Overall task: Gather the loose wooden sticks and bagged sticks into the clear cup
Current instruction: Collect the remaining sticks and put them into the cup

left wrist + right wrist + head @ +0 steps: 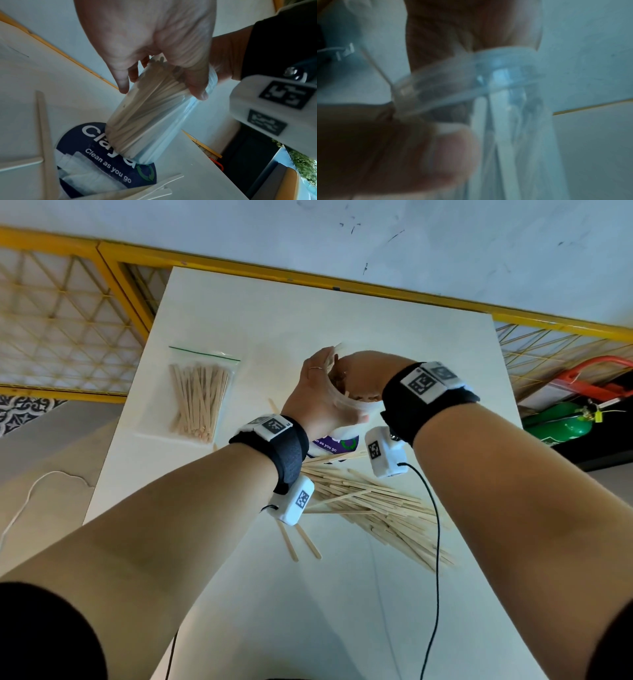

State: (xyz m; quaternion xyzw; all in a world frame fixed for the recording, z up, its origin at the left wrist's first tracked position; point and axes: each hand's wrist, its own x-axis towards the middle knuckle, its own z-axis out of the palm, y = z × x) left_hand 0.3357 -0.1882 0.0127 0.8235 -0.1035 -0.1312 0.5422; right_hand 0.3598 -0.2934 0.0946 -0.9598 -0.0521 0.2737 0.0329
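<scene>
White and wide, the table (428, 378) stands by a yellow fence (68, 313), and both hands are up over its middle. The left hand (317, 397) is wrapped around the clear cup (154, 116), a closed grip near the rim, and the cup leans a little over a round blue sticker (96, 166). The right hand (363, 371) sits on top of the cup with fingers curled down at the sticks inside; whether it pinches any I cannot tell. The cup looks thin and light, so it may squash or tip, and holding it around the wall seems best. Loose sticks (376, 508) lie in a heap near the person, stiff, light and slidey. The bag of sticks (198, 398) lies flat to the left, well apart, soft and slippery
</scene>
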